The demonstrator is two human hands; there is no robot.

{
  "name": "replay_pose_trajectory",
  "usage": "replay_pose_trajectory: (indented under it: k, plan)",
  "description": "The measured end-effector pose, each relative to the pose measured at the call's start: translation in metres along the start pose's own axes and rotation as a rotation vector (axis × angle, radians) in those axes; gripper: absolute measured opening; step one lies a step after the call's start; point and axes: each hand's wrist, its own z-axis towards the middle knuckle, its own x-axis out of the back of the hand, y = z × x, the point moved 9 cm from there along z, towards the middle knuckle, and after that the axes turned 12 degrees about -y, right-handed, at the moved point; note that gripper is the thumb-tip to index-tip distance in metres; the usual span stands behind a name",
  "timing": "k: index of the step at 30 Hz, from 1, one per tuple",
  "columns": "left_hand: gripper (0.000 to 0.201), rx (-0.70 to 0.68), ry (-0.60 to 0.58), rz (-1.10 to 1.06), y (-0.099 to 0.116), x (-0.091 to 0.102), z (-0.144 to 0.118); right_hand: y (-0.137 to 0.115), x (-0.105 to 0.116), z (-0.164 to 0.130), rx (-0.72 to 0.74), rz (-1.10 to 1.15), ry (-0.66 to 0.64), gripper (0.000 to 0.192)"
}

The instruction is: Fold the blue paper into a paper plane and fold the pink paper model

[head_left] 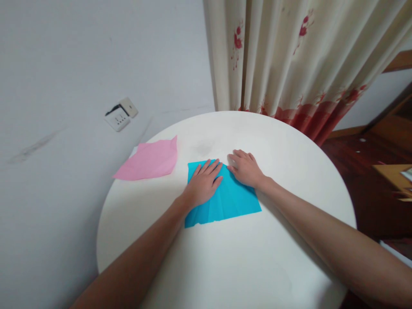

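Observation:
A sheet of blue paper (227, 199) with faint creases lies on the white round table (225, 262). Flat on its left part rests my left hand (204, 182), its fingers spread and pointing toward the far edge. My right hand (245, 167) is at the sheet's far right edge, palm down, with bent fingers held apart and the thumb near the paper's edge. The far right corner of the blue sheet is hidden under that hand. To the left, a sheet of pink paper (151, 159) lies with one corner curled up.
A wall with a socket (118, 119) and a switch plate (128, 107) borders the table on the left. A cream curtain (273, 56) with red flowers hangs behind it. At the right is a dark red wooden floor (347, 171) with a piece of wooden furniture (394, 178).

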Motion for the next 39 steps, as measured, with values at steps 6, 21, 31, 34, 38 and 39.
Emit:
replay_pose_trajectory:
  k: [6,21,31,34,38,39]
  plan:
    - [0.056,0.031,-0.005,0.031,-0.002,-0.001,0.0,0.011,0.003,0.003,-0.064,0.017,0.038,0.038]
    - [0.051,-0.001,-0.033,0.079,-0.001,-0.004,0.0,0.005,0.001,0.0,-0.011,-0.002,-0.014,0.055]
    - [0.055,0.003,-0.029,0.076,0.0,-0.003,-0.001,0.007,0.0,0.003,-0.014,-0.024,-0.048,0.057]
    - [0.056,0.032,-0.007,0.046,-0.004,-0.002,0.001,0.007,0.0,0.003,-0.016,-0.02,-0.047,0.056]
    - [0.056,0.061,0.002,0.029,-0.007,-0.002,0.003,0.006,0.001,0.003,-0.008,-0.013,-0.036,0.053]
    - [0.056,0.066,0.002,0.031,-0.007,-0.002,0.003,0.006,0.001,0.003,-0.007,-0.012,-0.033,0.052]
